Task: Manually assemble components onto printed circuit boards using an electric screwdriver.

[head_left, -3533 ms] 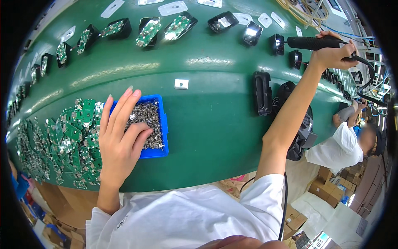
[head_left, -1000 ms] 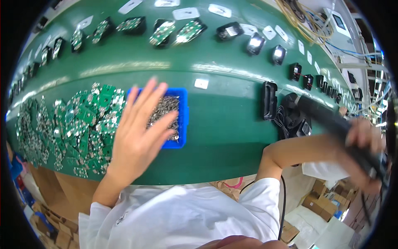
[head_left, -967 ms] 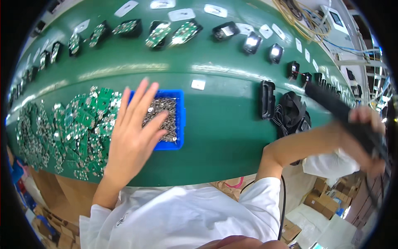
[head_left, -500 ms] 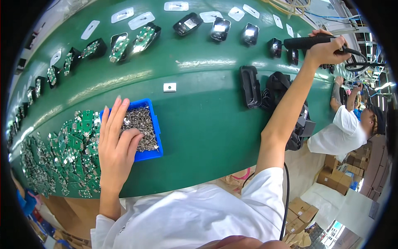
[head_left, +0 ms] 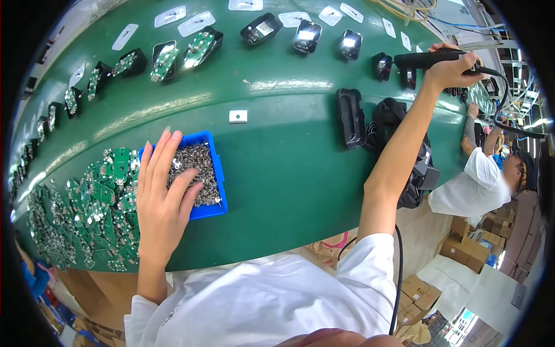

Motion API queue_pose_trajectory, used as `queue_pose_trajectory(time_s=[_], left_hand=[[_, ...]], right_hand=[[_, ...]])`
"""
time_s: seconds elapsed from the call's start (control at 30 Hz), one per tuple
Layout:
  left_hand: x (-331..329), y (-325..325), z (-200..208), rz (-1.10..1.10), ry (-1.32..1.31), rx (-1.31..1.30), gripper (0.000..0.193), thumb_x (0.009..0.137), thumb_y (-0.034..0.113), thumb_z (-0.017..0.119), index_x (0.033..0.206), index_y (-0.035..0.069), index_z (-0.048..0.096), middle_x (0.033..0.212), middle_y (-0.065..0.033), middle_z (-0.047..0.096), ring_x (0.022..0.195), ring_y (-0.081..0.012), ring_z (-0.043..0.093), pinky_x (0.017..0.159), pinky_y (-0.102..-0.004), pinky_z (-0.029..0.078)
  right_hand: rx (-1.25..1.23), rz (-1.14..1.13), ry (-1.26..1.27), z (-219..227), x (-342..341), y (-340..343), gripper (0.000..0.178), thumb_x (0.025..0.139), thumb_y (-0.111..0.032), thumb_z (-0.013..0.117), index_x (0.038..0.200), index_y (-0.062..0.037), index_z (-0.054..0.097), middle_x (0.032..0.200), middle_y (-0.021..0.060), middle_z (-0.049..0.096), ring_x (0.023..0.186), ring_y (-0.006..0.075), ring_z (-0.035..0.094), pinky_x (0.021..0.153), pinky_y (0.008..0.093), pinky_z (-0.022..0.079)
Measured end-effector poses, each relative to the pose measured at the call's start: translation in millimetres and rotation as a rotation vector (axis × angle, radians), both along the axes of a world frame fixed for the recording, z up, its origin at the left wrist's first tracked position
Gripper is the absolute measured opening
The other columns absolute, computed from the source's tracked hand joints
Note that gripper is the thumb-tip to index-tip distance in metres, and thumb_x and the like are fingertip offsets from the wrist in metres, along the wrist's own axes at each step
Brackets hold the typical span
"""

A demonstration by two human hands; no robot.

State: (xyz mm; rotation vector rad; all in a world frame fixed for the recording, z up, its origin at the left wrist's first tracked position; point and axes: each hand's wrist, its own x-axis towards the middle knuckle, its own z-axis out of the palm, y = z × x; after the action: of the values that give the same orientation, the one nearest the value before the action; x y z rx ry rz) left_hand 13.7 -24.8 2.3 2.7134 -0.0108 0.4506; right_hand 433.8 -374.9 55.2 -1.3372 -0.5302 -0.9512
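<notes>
A blue bin (head_left: 217, 179) full of small metal screws (head_left: 203, 172) stands in front of me. My left hand (head_left: 163, 184) rests over its left side, fingers stretched apart, thumb and one bent finger above the screws with a small gap between them. Out at the far right, my right hand (head_left: 452, 72) is wrapped round a black electric screwdriver (head_left: 422, 60), its cord trailing off to the right. The screwdriver's tip points left toward a black housing (head_left: 382, 66) in the row. Whether the tip touches it, I cannot tell.
Loose green circuit boards (head_left: 104, 194) are heaped left of the bin. Black housings, several holding boards (head_left: 166, 59), line the table's far side beside clear covers (head_left: 196, 24). A black tray (head_left: 351, 118) and a small white block (head_left: 237, 117) lie mid-table. A co-worker (head_left: 477, 173) sits at right.
My left thumb and bent finger have parted slightly above the screws. The screwdriver has stayed nearly in place in my right hand, while its cord has swung outward.
</notes>
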Motion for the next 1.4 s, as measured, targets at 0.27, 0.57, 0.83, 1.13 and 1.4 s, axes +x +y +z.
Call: queue_pose_trajectory(time_s=[0.27, 0.57, 0.83, 1.13, 1.4], left_hand=[[2, 2, 4, -0.009, 0.004, -0.059, 0.02, 0.079, 0.004, 0.081, 0.097, 0.005, 0.071, 0.157, -0.0135, 0.053, 0.148, -0.0371, 0.047, 0.127, -0.0559, 0.032], [-3, 7, 7, -0.043, -0.058, -0.041, 0.015, 0.081, 0.003, 0.078, 0.093, 0.001, 0.069, 0.148, -0.016, 0.062, 0.141, -0.0339, 0.057, 0.122, -0.0502, 0.042], [-11, -3, 11, -0.134, -0.354, -0.361, 0.019, 0.084, 0.0, 0.072, 0.103, -0.002, 0.073, 0.121, -0.012, 0.077, 0.118, -0.03, 0.073, 0.105, -0.0421, 0.057], [-19, -6, 13, -0.218, -0.298, -0.663, 0.02, 0.08, -0.006, 0.077, 0.1, -0.004, 0.077, 0.108, -0.0137, 0.078, 0.096, -0.0265, 0.075, 0.09, -0.0374, 0.062], [-36, -38, 26, -0.495, -0.214, -1.332, 0.019, 0.084, -0.009, 0.081, 0.102, -0.007, 0.077, 0.104, -0.0122, 0.079, 0.088, -0.0244, 0.075, 0.078, -0.0321, 0.063]], right_hand=[[0.017, 0.006, 0.016, -13, 1, 8, 0.028, 0.099, -0.033, 0.047, 0.112, -0.0142, 0.031, 0.057, 0.0143, 0.059, 0.041, 0.0255, 0.057, 0.038, 0.0324, 0.045], [0.238, 0.017, 0.174, 37, -20, -8, 0.027, 0.098, -0.034, 0.045, 0.115, -0.0152, 0.035, 0.058, 0.0111, 0.059, 0.046, 0.023, 0.059, 0.039, 0.0284, 0.043], [0.422, 1.219, -0.058, 125, -226, 66, 0.028, 0.08, -0.024, 0.082, 0.09, -0.01, 0.059, 0.071, -0.005, 0.06, 0.04, 0.0094, 0.048, 0.032, 0.0184, 0.039], [0.577, 1.738, -0.122, 98, -283, 137, 0.02, 0.089, -0.008, 0.073, 0.107, -0.0051, 0.064, 0.075, 0.0062, 0.065, 0.052, 0.0168, 0.06, 0.041, 0.0307, 0.055], [0.722, 1.801, -0.111, 88, -284, 127, 0.023, 0.101, -0.011, 0.059, 0.121, -0.0013, 0.064, 0.085, 0.0036, 0.065, 0.061, 0.0145, 0.059, 0.044, 0.0272, 0.052]])
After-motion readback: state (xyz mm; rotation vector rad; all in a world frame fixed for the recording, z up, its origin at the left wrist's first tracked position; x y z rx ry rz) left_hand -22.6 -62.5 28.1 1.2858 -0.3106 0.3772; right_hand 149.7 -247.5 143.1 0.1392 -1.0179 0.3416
